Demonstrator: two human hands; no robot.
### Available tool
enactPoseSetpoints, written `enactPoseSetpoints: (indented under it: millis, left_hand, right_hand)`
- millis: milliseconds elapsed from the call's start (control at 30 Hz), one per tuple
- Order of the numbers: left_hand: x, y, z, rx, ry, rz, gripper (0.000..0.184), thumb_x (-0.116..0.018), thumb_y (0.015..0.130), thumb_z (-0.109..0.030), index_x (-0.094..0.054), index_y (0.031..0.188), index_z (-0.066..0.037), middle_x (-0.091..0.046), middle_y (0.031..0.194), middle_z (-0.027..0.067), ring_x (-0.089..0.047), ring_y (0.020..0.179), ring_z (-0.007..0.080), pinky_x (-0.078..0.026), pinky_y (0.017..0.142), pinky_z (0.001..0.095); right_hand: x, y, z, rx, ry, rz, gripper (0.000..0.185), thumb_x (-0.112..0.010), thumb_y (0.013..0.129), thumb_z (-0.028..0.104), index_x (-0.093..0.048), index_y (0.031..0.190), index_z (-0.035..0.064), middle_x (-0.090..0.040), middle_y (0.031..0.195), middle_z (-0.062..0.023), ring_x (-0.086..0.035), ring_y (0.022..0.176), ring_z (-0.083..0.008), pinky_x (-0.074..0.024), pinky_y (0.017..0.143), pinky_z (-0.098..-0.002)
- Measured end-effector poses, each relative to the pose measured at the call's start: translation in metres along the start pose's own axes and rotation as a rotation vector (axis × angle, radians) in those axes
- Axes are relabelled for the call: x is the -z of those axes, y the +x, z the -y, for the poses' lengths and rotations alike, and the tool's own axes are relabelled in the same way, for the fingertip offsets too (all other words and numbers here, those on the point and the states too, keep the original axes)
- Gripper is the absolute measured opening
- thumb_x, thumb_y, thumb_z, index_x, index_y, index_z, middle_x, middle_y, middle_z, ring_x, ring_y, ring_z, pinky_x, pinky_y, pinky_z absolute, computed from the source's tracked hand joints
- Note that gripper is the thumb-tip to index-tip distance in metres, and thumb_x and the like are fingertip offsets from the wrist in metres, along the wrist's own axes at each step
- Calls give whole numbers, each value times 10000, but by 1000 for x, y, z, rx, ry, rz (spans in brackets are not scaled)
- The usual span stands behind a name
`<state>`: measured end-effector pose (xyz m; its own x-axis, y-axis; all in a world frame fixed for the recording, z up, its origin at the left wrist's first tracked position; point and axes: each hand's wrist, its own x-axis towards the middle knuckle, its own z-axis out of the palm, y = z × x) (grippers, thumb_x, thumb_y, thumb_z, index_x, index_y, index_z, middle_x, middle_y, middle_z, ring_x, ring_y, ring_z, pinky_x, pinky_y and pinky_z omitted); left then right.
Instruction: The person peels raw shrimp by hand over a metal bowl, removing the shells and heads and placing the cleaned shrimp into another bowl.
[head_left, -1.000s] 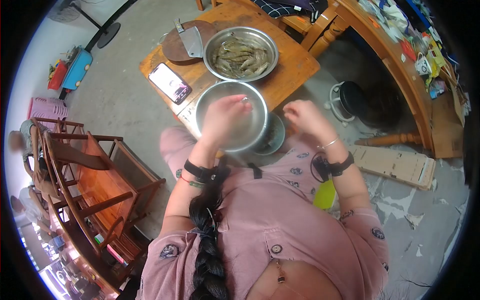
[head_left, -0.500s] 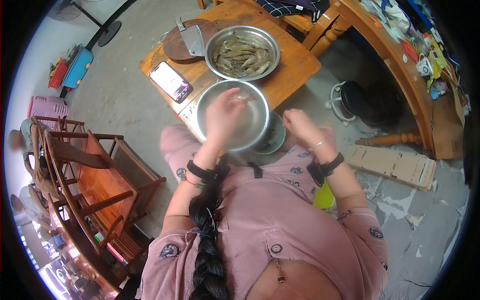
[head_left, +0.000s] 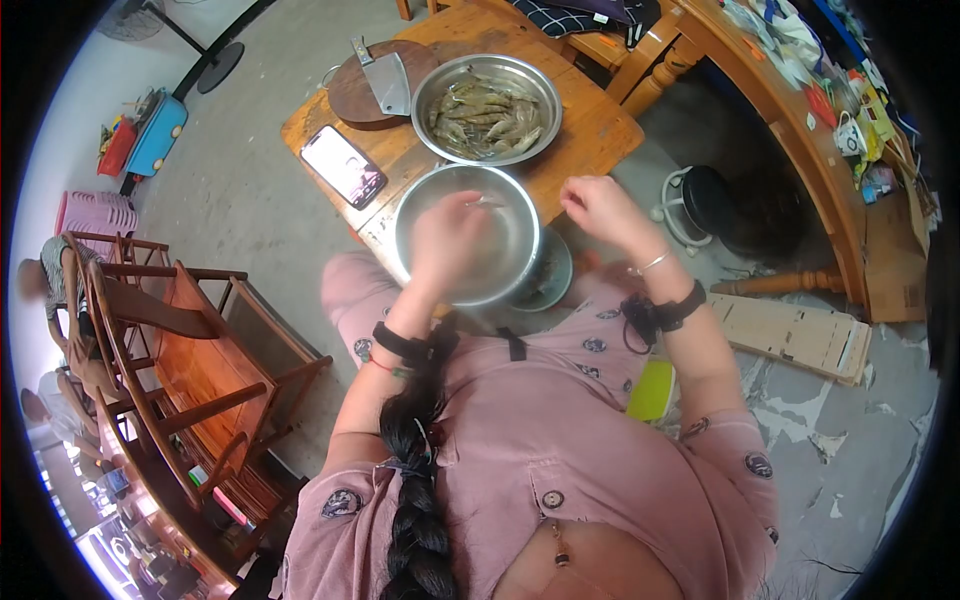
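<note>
Shrimp (blurry, but prob. one of the batch) is over the steel basin, pinched in the L hand btwn thumb & fingertips. R hand hangs just right of the basin, fingers curled in; can't tell if it's got anything. Hands apart, not touching.

Handling, my guess: v. light, wet & slippery, thin stiff shell over soft flesh; legs & feelers prob. snap easily, head may be spiky. Best hold: mid-body, across both sides of the shell, firm but no squashing. More shrimps lie heaped in the metal bowl just beyond the basin.

Around it: phone, screen lit, left of the basin; chopping board w/ cleaver on top, farther off beyond the phone. Table reaches away past the basin's far side. Tub sits lower, right of the basin & partly hidden by it, so the rim's in the way there. Braid hangs on the body side of the basin, close to the L forearm, might snag.
</note>
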<state>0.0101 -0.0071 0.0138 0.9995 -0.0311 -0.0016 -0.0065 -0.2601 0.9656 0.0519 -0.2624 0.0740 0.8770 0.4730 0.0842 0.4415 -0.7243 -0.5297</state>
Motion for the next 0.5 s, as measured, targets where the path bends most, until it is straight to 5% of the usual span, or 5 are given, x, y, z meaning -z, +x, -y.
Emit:
enactPoseSetpoints:
  millis: [267, 500]
  left_hand:
    - [18, 16, 47, 109, -76, -2, 279, -552, 928, 2, -534, 1197, 78, -686, 912, 135, -642, 743, 133, -535, 671, 241]
    - [18, 18, 31, 126, 177, 23, 292, -591, 908, -39, -574, 1182, 60, -686, 959, 119, -646, 820, 137, -519, 744, 246]
  right_hand:
    - [9, 46, -12, 90, -67, 50, 103, -597, 808, 103, -616, 783, 5, -646, 765, -194, -630, 738, -373, -509, 677, -444]
    - [-7, 91, -32, 183, -135, 60, 88, -592, 817, 95, -615, 819, 10, -627, 832, -194, -614, 813, -378, -506, 745, -445]
